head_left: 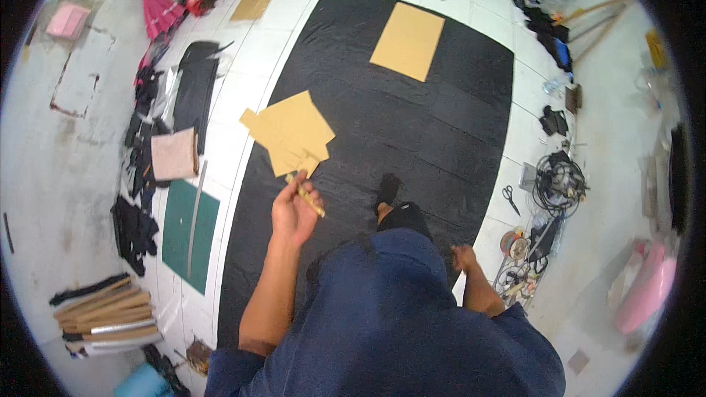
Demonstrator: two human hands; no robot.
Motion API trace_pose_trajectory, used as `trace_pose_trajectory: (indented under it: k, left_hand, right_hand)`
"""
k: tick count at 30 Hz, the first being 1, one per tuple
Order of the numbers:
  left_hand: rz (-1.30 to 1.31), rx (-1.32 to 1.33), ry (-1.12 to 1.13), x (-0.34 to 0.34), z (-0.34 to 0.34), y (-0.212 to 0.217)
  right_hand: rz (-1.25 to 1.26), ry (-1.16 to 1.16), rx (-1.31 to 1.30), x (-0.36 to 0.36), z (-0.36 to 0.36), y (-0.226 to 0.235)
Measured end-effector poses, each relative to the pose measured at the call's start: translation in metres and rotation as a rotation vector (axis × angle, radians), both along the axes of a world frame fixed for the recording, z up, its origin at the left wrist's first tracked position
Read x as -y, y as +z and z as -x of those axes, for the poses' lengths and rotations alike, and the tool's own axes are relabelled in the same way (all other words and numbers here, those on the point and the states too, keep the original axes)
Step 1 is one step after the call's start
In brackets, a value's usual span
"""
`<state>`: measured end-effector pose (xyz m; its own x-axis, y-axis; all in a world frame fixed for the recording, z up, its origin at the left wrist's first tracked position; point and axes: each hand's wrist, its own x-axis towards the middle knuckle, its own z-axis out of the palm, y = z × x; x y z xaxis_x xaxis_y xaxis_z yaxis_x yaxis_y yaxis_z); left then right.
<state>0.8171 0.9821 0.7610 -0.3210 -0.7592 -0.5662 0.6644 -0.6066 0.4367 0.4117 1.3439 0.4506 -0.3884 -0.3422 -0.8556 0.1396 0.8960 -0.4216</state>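
Observation:
My left hand (294,212) is closed round a slim yellow stick-like tool (312,202), whose exact kind I cannot make out. It hovers at the near edge of several overlapping tan card pieces (290,125) lying on a large black sheet (412,117). Farther away, a tan rectangular card (409,40) lies flat on the same sheet. My right hand (463,257) is low at the sheet's right border, its fingers curled. Whatever might be inside that grip is hidden.
Left of the sheet lies a green cutting mat (180,239) with a metal ruler (197,220) on it. Scissors (510,200) and a coil of black cable (560,184) rest on the tiled floor to the right. My foot (384,209) stands on the sheet.

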Motion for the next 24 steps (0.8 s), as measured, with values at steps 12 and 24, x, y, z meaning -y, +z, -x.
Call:
trace_pose_trajectory:
  k: [12,24]
  left_hand:
    - [0.071,-0.167,0.046,0.124,0.089,0.032]
    - [-0.002,0.139,-0.035,0.298,0.135,-0.016]
  right_hand:
    - [0.557,0.468,-0.438,0.466,0.065,0.213]
    - [0.496,0.754,-0.335,0.585,0.021,0.218]
